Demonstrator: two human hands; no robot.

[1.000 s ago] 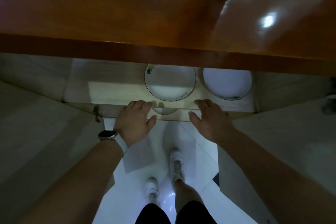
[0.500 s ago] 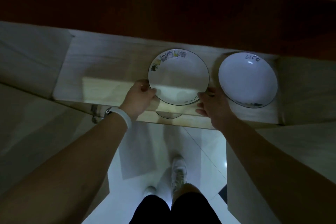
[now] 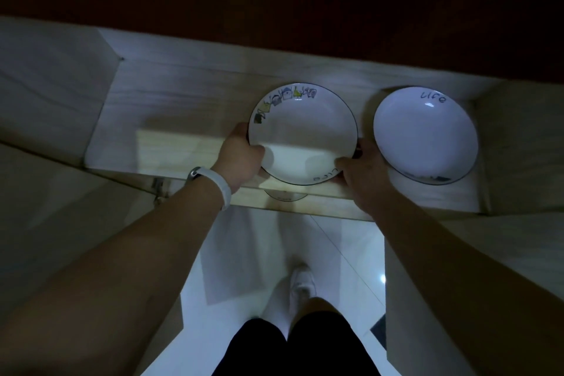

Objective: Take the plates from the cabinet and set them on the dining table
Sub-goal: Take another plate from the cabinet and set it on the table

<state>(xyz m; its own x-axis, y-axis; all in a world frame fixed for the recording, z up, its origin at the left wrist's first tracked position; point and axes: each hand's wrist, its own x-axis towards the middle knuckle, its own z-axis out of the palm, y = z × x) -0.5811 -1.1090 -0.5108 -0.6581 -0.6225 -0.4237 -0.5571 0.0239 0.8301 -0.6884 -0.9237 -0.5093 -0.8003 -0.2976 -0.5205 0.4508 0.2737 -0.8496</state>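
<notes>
A white plate with small coloured pictures on its rim (image 3: 302, 128) lies on the pale wooden cabinet shelf (image 3: 183, 119). My left hand (image 3: 239, 156) grips its left edge, thumb over the rim. My right hand (image 3: 361, 168) grips its lower right edge. A second white plate with the word "Life" (image 3: 425, 134) lies just to the right on the same shelf, untouched. The rim of another plate (image 3: 285, 197) peeks out on a lower shelf, under the front edge.
Open cabinet doors (image 3: 61, 223) flank both sides of the shelf. A dark wooden surface (image 3: 274, 9) overhangs the cabinet. Below are a glossy white tiled floor (image 3: 244, 268) and my legs and white shoe (image 3: 302, 281).
Both hands moved from the shelf's front edge up to the pictured plate and closed on its two sides. The view has tilted down, showing more of the shelf.
</notes>
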